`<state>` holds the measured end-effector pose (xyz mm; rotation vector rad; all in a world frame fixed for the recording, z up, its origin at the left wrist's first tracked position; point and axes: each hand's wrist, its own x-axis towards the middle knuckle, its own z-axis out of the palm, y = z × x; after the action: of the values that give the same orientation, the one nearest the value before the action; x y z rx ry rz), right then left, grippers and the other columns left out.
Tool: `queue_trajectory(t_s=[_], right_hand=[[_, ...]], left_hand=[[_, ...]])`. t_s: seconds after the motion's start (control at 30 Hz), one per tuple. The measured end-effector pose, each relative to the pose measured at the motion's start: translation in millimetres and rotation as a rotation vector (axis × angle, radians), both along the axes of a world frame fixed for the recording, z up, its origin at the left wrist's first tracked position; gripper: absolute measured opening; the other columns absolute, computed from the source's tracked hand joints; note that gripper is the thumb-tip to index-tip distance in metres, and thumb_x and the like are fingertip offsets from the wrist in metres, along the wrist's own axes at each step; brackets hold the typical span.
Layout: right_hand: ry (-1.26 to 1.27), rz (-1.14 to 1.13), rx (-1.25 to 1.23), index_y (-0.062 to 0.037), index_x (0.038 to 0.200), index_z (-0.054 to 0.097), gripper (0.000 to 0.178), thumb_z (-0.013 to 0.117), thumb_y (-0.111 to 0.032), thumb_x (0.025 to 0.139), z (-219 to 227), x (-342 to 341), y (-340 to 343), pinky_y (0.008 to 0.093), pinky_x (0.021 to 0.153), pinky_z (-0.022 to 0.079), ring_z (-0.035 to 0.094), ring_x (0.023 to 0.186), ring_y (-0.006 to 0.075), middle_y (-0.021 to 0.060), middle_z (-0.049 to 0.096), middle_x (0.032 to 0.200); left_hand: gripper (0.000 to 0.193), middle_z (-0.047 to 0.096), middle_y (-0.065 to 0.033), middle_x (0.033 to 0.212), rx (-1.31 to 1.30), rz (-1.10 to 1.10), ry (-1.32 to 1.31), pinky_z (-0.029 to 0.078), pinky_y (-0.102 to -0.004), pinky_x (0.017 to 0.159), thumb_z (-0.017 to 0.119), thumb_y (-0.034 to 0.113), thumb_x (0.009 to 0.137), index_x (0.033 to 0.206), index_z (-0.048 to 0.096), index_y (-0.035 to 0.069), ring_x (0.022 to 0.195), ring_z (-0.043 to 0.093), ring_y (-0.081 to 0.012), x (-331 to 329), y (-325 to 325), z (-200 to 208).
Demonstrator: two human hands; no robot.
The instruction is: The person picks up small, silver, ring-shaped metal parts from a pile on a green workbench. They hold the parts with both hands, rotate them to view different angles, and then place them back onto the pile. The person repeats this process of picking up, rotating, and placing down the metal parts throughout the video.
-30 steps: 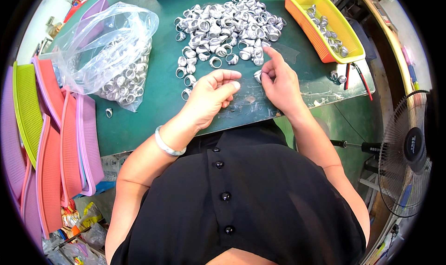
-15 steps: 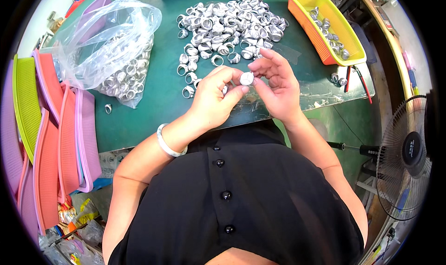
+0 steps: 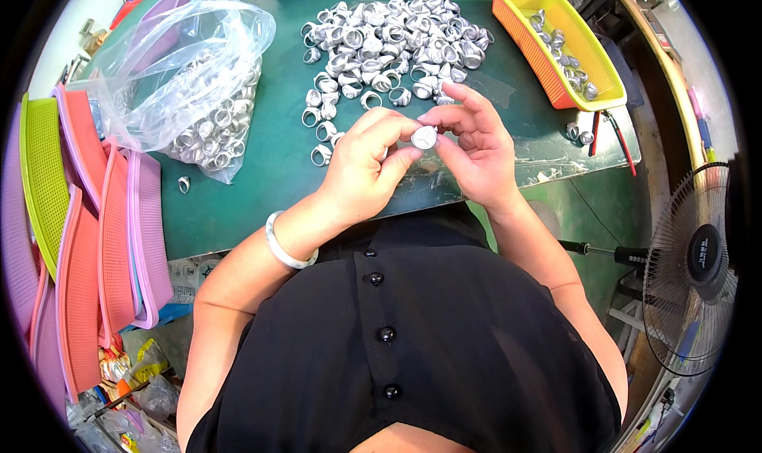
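Observation:
Over the table's near edge, both my hands meet around one silver-coloured ring (image 3: 425, 138) whose round flat face is turned up. My left hand (image 3: 367, 163) pinches it between thumb and forefinger from the left. From the right, the thumb and forefinger of my right hand (image 3: 479, 153) close on it, while its other fingers are loosely curled. Just beyond the hands lies a large heap of similar rings (image 3: 389, 44), with several looser ones (image 3: 321, 155) by my left hand. The ring's band is mostly hidden by my fingers.
A clear plastic bag (image 3: 190, 80) with more rings lies at the left of the green table (image 3: 230, 223). A yellow-and-orange basket (image 3: 528, 52) holding rings stands far right. Stacked plastic baskets (image 3: 83, 239) fill the left side; a fan (image 3: 690, 262) stands at the right.
The ring has shifted slightly to the right and nearer to me. My right forefinger has come down onto the ring's edge. The heap looks the same.

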<state>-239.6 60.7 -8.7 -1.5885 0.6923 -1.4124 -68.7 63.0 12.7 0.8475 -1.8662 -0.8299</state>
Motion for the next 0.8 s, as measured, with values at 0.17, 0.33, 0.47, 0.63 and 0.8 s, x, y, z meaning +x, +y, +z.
queue_trajectory(t_s=[0.17, 0.33, 0.47, 0.63, 0.8], right_hand=[[-0.015, 0.002, -0.003, -0.0024, 0.128, 0.035, 0.057, 0.051, 0.014, 0.077, -0.1, -0.1, 0.5, 0.0257, 0.080, 0.045, 0.056, 0.088, 0.0127, 0.0100, 0.059, 0.098], [-0.006, -0.004, 0.006, -0.0024, 0.128, 0.035, 0.056, 0.052, 0.013, 0.077, 1.0, -0.5, 1.4, 0.0254, 0.080, 0.045, 0.057, 0.089, 0.0127, 0.0099, 0.059, 0.098], [-0.012, -0.003, 0.009, -0.0024, 0.128, 0.035, 0.056, 0.052, 0.013, 0.077, -0.4, -0.6, 1.4, 0.0252, 0.080, 0.045, 0.057, 0.088, 0.0126, 0.0097, 0.060, 0.097], [-0.010, 0.001, 0.021, -0.0025, 0.128, 0.036, 0.056, 0.052, 0.013, 0.077, -0.9, -0.4, 1.6, 0.0248, 0.079, 0.045, 0.057, 0.087, 0.0123, 0.0096, 0.060, 0.096], [-0.008, 0.000, 0.028, -0.0025, 0.127, 0.036, 0.055, 0.052, 0.013, 0.077, 0.4, -0.3, 2.3, 0.0245, 0.079, 0.045, 0.057, 0.086, 0.0120, 0.0095, 0.060, 0.095]], left_hand=[[0.017, 0.052, -0.0037, 0.078, -0.013, 0.001, -0.006, 0.038, -0.0237, 0.056, 0.061, -0.002, 0.074, 0.090, 0.059, 0.003, 0.062, 0.046, -0.0113, -0.5, 0.2, 0.0], [0.017, 0.052, -0.0033, 0.077, -0.005, -0.003, -0.011, 0.038, -0.0234, 0.055, 0.061, -0.002, 0.074, 0.090, 0.059, 0.003, 0.062, 0.046, -0.0113, -0.8, 0.4, 1.5], [0.018, 0.053, -0.0065, 0.078, 0.040, -0.010, -0.064, 0.042, -0.0270, 0.057, 0.061, -0.002, 0.073, 0.091, 0.059, 0.002, 0.066, 0.052, -0.0175, 0.8, 1.2, 6.0], [0.016, 0.052, -0.0038, 0.075, 0.019, 0.000, -0.041, 0.038, -0.0246, 0.054, 0.061, 0.000, 0.075, 0.090, 0.059, 0.003, 0.064, 0.048, -0.0132, -0.2, 0.6, 1.6], [0.016, 0.051, -0.0024, 0.073, 0.006, -0.004, -0.017, 0.037, -0.0235, 0.054, 0.061, 0.000, 0.075, 0.091, 0.059, 0.003, 0.062, 0.045, -0.0112, -0.9, 0.9, 1.1]])
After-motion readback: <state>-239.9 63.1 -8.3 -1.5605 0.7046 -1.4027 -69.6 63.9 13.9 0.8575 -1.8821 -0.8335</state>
